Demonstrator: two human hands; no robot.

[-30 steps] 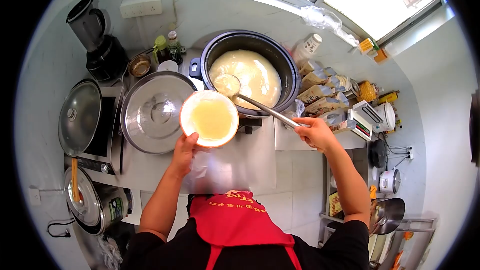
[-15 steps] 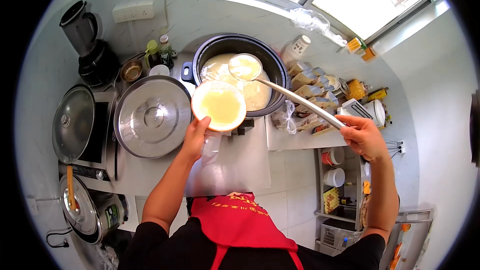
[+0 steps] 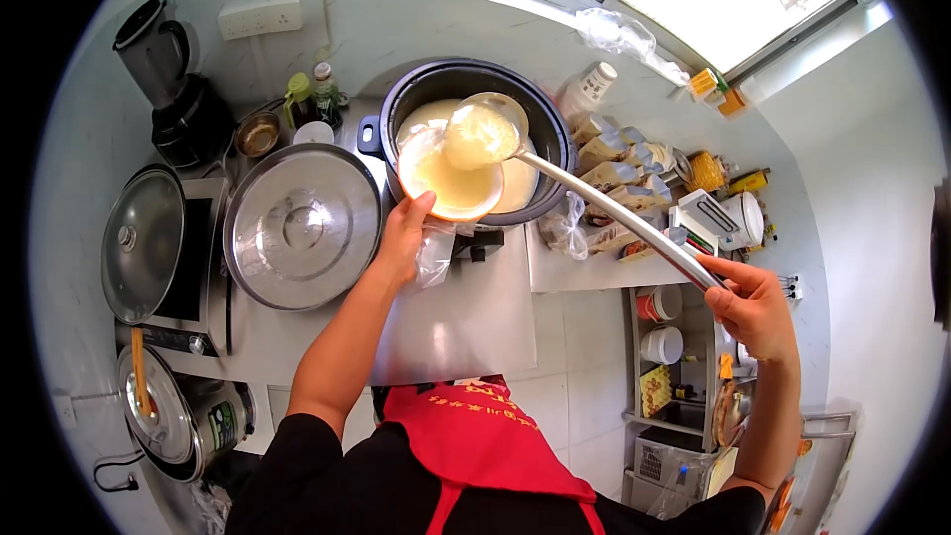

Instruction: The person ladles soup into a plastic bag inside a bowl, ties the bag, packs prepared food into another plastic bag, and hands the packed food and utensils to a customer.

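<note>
My left hand (image 3: 404,238) grips the near rim of an orange-edged bowl (image 3: 451,183) of pale liquid, held over the front left of a large dark pot (image 3: 547,109). Clear plastic hangs beneath the bowl. My right hand (image 3: 751,307) is closed round the end of a long metal handle. At the handle's other end, the ladle (image 3: 485,134) is tilted at the bowl's upper edge, with pale, lumpy liquid at its lip. More pale liquid (image 3: 517,183) shows inside the pot.
Left of the pot lies a large metal lid (image 3: 302,228), with bottles (image 3: 327,99) behind it. Farther left are a glass-lidded pan (image 3: 144,243) and a blender (image 3: 183,89). Packets (image 3: 614,173) and a plastic bag (image 3: 565,228) stand right of the pot. A shelf rack (image 3: 674,416) is lower right.
The ladle rose from the pot's liquid and tipped over the bowl. My left hand brought the bowl right and up over the pot. My right hand moved right and down.
</note>
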